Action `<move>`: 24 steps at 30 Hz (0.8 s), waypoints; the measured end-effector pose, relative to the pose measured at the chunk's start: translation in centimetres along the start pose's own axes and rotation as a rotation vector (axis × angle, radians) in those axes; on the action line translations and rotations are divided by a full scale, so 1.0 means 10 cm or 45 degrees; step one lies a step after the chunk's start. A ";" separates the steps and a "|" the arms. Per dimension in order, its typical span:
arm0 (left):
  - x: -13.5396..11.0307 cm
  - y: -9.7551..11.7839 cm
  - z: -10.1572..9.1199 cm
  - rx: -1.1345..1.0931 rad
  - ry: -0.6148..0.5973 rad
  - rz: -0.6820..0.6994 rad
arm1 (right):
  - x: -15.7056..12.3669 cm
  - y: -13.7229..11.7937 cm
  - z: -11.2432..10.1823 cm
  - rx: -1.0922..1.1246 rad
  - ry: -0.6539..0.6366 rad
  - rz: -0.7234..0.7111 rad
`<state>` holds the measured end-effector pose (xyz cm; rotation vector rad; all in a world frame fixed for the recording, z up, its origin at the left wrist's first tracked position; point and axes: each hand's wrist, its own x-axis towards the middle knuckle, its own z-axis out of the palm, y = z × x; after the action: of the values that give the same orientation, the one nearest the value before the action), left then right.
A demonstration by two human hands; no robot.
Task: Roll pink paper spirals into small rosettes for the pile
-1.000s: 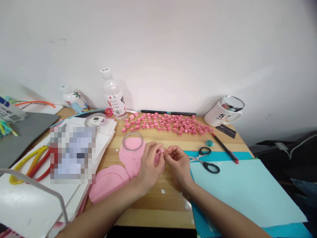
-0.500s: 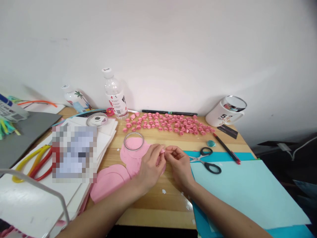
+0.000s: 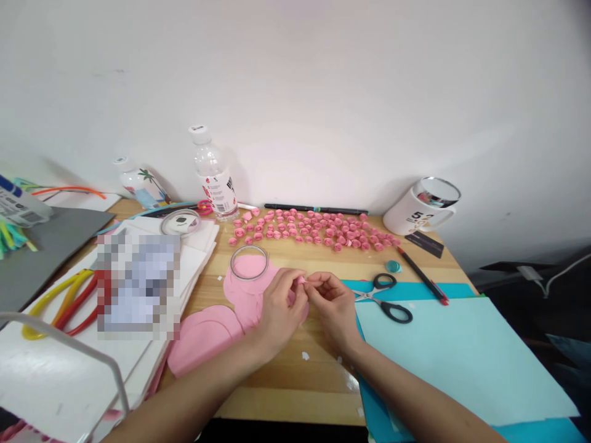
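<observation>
My left hand (image 3: 279, 311) and my right hand (image 3: 332, 304) meet over the middle of the wooden table (image 3: 295, 375). Both pinch a small pink paper piece (image 3: 301, 280) between their fingertips. Under the left hand lie pink paper sheets (image 3: 203, 335), with a clear round lid (image 3: 249, 263) resting on them. Several small rolled pink paper roses (image 3: 314, 229) are spread in rows along the back of the table.
Black-handled scissors (image 3: 385, 296) lie on light blue paper (image 3: 462, 357) at the right, near a red pen (image 3: 422, 275) and a white mug (image 3: 422, 209). A water bottle (image 3: 212, 175) stands at the back. White sheets (image 3: 69, 363), coloured tubes (image 3: 60, 301) and a wire frame (image 3: 92, 363) fill the left.
Both hands stay almost in place, with the fingertips shifting slightly on the small pink piece. The view has moved a little.
</observation>
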<state>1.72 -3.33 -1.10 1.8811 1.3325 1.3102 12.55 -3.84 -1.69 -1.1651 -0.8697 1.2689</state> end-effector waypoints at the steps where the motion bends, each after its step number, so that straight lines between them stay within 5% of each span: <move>1: 0.00 0.01 0.00 -0.014 0.001 0.001 | 0.00 -0.01 0.00 -0.014 0.005 -0.011; 16: -0.02 0.00 0.01 0.016 0.109 -0.044 | -0.02 -0.04 0.02 -0.089 0.055 -0.045; 24: -0.02 -0.04 0.01 0.000 0.123 0.099 | 0.02 0.03 -0.03 0.016 0.030 0.035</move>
<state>1.65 -3.31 -1.52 1.9088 1.3180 1.4568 12.74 -3.72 -2.10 -1.1835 -0.8304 1.2788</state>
